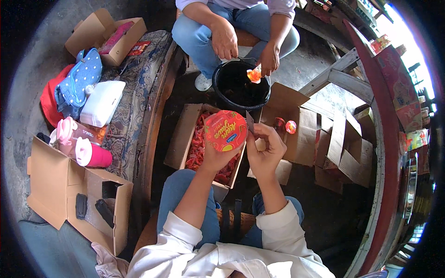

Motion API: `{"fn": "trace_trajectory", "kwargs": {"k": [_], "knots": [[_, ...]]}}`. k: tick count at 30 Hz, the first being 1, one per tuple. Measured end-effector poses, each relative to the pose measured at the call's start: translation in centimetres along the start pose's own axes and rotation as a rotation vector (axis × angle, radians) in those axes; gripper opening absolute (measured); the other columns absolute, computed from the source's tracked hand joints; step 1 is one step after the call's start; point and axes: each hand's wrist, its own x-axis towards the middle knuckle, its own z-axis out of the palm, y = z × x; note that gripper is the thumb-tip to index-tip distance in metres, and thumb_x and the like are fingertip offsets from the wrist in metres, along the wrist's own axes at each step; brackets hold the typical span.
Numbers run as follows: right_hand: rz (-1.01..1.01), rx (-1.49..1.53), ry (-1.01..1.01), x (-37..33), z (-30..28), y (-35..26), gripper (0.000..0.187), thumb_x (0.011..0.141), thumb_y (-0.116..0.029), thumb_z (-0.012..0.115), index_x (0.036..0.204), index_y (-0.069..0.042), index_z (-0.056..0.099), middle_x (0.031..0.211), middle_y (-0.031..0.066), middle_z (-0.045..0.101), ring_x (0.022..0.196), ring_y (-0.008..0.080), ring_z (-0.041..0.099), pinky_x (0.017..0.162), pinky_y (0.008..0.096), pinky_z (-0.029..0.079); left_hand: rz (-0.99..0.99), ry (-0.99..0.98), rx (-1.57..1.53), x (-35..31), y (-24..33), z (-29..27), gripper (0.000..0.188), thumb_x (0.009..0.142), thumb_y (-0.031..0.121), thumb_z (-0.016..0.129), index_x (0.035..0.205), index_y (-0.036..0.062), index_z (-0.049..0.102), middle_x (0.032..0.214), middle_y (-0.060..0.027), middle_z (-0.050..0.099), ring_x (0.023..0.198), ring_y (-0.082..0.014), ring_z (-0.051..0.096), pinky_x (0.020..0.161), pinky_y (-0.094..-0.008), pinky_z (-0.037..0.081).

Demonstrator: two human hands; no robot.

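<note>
My left hand (218,158) is wrapped round a red round tub (225,131) and holds it up with its printed lid facing me. My right hand (266,149) pinches a small, dark, flat piece (250,122) between thumb and fingers, close against the tub's right edge. Whether that piece is a blade or a label, I cannot tell. Below my hands stands an open cardboard box (180,139) holding many small red wrapped packets (195,150). To its right, a red round item (290,127) lies by another open carton (288,103).
Across from me, a person's hands (268,60) hold an orange-and-white packet (254,75) over a black bucket (222,101). Opened cartons (340,143) stand at right beside a wooden frame (352,78). Tumblers (93,154), a blue dotted bag (79,83) and boxes (51,176) are on the left.
</note>
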Motion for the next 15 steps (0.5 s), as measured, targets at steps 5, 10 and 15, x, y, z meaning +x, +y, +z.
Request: {"fn": "trace_trajectory", "kwargs": {"k": [5, 10, 15], "knots": [[0.023, -0.003, -0.013, 0.01, -0.29, -0.04, 0.020, 0.068, 0.007, 0.063, 0.088, 0.002, 0.062, 0.083, 0.0120, 0.065, 0.076, 0.0185, 0.064, 0.068, 0.0266, 0.050, -0.056, -0.060, 0.001, -0.02, 0.16, -0.22, 0.066, 0.065, -0.001, 0.076, 0.121, 0.0030, 0.042, 0.113, -0.0103, 0.055, 0.104, -0.0179, 0.056, 0.089, -0.0322, 0.047], [-0.004, -0.020, 0.014, -0.14, -0.02, 0.01, 0.020, 0.068, 0.007, 0.063, 0.088, 0.002, 0.062, 0.083, 0.0122, 0.065, 0.076, 0.0187, 0.064, 0.068, 0.0266, 0.050, -0.069, -0.060, -0.168, 0.00, 0.63, -0.19, 0.063, 0.067, -0.003, 0.073, 0.121, 0.0025, 0.043, 0.114, -0.0105, 0.055, 0.104, -0.0184, 0.056, 0.089, -0.0319, 0.047], [-0.014, -0.028, 0.021, -0.24, -0.04, 0.06, 0.021, 0.069, 0.007, 0.063, 0.088, 0.002, 0.062, 0.083, 0.0128, 0.065, 0.076, 0.0196, 0.065, 0.068, 0.0267, 0.050, -0.099, -0.080, -0.111, -0.01, 0.69, 0.09, 0.061, 0.068, -0.004, 0.071, 0.122, 0.0017, 0.042, 0.115, -0.0106, 0.055, 0.105, -0.0182, 0.055, 0.089, -0.0313, 0.047]]}}
